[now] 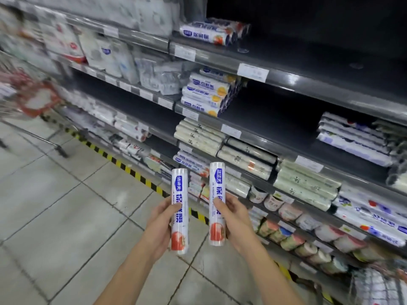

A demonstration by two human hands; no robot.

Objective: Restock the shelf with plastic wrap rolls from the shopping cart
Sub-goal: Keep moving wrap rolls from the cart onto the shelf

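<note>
In the head view, the left hand (161,219) curls round one plastic wrap roll (179,208) at mid-length and the right hand (236,219) round a second roll (217,201). Both rolls stand upright, just apart, in front of the shelf (286,84), with the blurred shopping cart (28,100) well off to the left. To place them well, I would turn each roll level and slide it label-out beside the matching stack (211,33), one at a time, since these slim, smooth cylinders in glossy film probably roll and slip on the bare dark board.
</note>
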